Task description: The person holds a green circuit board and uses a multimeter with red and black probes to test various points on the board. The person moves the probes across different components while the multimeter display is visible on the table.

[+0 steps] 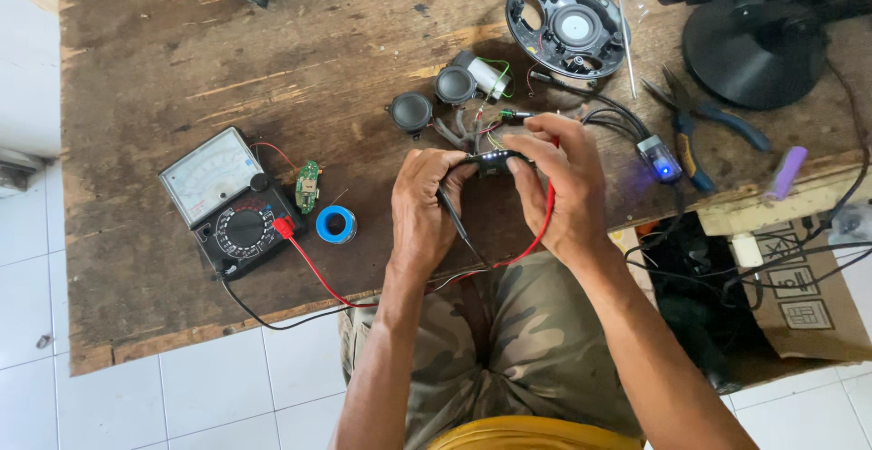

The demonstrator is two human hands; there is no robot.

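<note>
My left hand [422,209] grips a black test probe [451,214] and pinches the left end of a small black circuit board [490,161] with lit points. My right hand [563,187] holds the board's right end together with a red probe lead [545,223]. Both hands hover over the near edge of a worn wooden table [163,59]. Red and black leads run left to an analog multimeter [227,200]. Two small black speakers [434,98] with thin wires lie just beyond the hands.
A green circuit board [308,186] and a blue solder spool [336,225] lie beside the meter. A round black speaker housing [565,25], a screwdriver [625,28], pliers [690,132], a purple cell [786,173], a lit blue module [661,159] and a black lamp base [754,46] sit right. A cardboard box [799,305] stands below.
</note>
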